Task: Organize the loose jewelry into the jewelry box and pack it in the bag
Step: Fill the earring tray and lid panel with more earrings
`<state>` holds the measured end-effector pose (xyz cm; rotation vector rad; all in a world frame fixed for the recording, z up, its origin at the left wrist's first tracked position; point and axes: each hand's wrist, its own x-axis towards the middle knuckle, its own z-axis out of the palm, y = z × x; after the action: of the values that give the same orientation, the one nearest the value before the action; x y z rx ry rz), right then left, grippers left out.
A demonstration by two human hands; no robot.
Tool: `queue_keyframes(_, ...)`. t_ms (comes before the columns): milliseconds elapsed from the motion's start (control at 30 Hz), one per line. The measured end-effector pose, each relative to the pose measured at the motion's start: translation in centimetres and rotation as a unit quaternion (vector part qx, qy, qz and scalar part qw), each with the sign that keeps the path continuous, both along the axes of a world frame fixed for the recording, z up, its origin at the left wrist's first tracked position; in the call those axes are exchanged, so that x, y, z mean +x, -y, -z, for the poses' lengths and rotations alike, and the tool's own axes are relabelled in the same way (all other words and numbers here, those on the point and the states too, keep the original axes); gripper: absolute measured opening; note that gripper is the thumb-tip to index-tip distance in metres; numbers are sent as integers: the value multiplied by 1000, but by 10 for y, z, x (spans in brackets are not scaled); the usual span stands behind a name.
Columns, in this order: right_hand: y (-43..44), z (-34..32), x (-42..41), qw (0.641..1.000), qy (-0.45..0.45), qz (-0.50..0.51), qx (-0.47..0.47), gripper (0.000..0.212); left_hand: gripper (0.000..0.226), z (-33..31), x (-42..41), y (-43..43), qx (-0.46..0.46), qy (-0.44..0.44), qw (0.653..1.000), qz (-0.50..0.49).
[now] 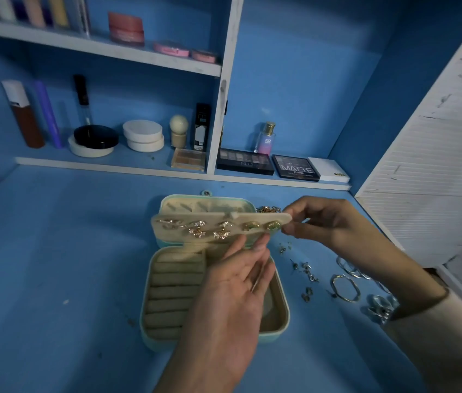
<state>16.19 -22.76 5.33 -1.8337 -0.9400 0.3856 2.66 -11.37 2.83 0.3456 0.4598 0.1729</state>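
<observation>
The hands work together just above the jewelry box (147, 334). The left hand (232, 282) lies flat, straight fingers propping the earring panel (173, 233) from below. The right hand (323, 222) pinches the panel's right end at the last gold earring (273, 226), likely seating it. The box sits open on the counter (54, 265), its lid half hidden by the raised panel. Right of the box, studs (306, 272) and silver bangles (346, 287) lie loose, and a gold chain (269, 209) peeks out behind it. Beyond, palettes (244, 163) line the shelf (111, 165). No bag shows.

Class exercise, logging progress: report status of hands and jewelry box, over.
Right hand pinches earring panel end; left hand flat, fingertips at its lower edge. Jewelry box open. Loose jewelry on desk; nothing blocking.
</observation>
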Motion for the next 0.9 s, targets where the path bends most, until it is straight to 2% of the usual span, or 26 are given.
queue_keyframes(100, -8, 4, 5, 999, -4, 36, 22, 8, 65, 0, 1, -4, 10, -9, 1000, 3)
queue_keyframes(167, -12, 7, 8, 998, -9, 57, 32, 10, 57, 1, -1, -8, 42, -13, 999, 10)
queue_keyframes(233, -17, 11, 11, 996, -18, 77, 42, 9, 44, 3, -5, -14, 101, -12, 995, 11)
queue_keyframes(300, -22, 15, 13, 994, -24, 97, 50, 10, 43, 2, -8, -22, 175, -13, 984, -3)
queue_keyframes(400, -30, 20, 15, 991, -28, 115, 60, 11, 48, -3, -9, -42, 267, -27, 962, -47)
queue_keyframes(533, -35, 24, 16, 990, -48, 121, 62, 11, 29, -5, -9, -73, 348, -31, 932, -94)
queue_keyframes(600, -37, 25, 15, 990, -45, 124, 57, 14, 26, -3, -8, -87, 377, -43, 917, -119)
queue_keyframes(833, -41, 28, 16, 988, -36, 140, 52, 16, 29, 19, 2, -117, 527, -82, 824, -191)
queue_keyframes(900, -42, 29, 17, 989, -33, 139, 47, 16, 33, 25, 6, -120, 547, -85, 813, -182)
